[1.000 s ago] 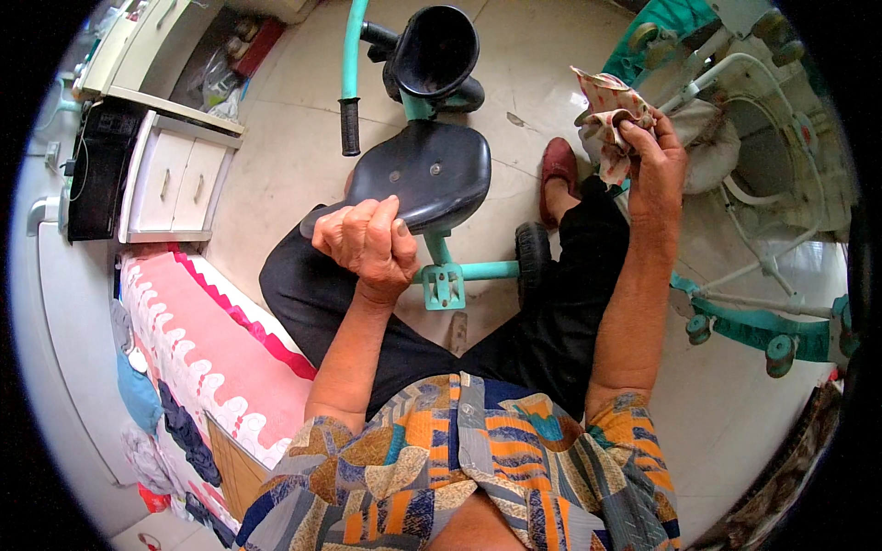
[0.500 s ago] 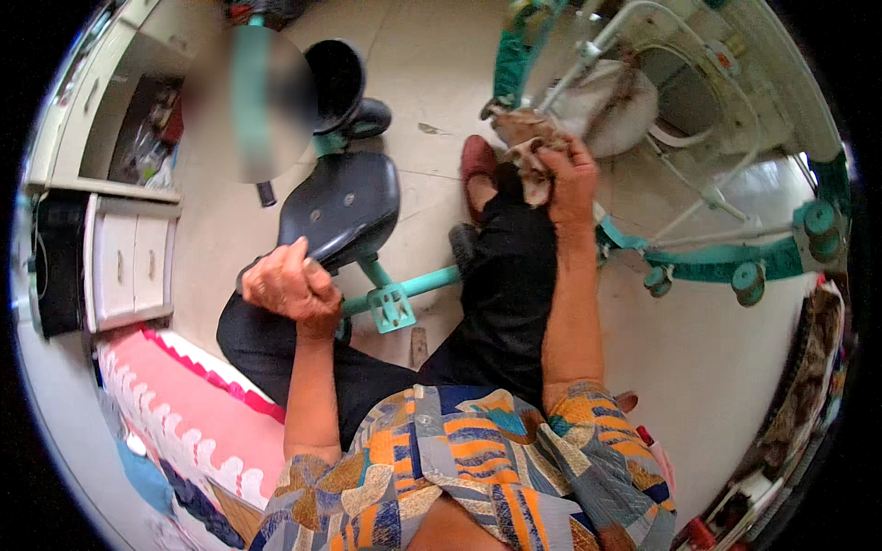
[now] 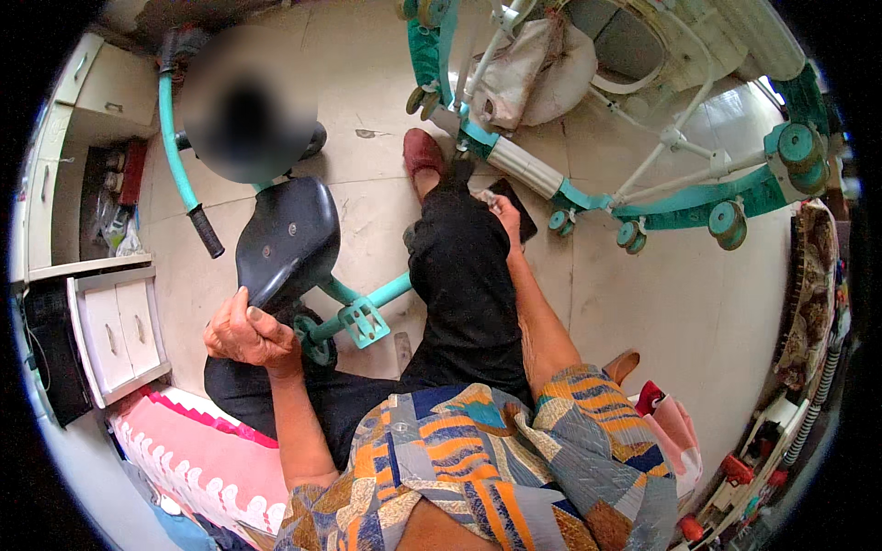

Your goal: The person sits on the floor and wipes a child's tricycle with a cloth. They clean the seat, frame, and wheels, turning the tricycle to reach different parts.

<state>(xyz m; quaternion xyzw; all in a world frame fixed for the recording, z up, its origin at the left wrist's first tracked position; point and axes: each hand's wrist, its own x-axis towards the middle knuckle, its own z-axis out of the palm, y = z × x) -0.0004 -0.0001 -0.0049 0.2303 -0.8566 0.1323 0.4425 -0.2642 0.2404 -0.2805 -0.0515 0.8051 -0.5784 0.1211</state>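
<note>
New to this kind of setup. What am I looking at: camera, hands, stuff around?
No machine here, just a person's bare hands. Every picture comes from one fisheye camera on their head, looking down, so straight edges bend. The left hand is curled at the near edge of the black seat of a teal tricycle. The right hand is down beside the right leg, partly hidden; its grip is unclear. A wheeled frame stands rightward on the pale floor.
</note>
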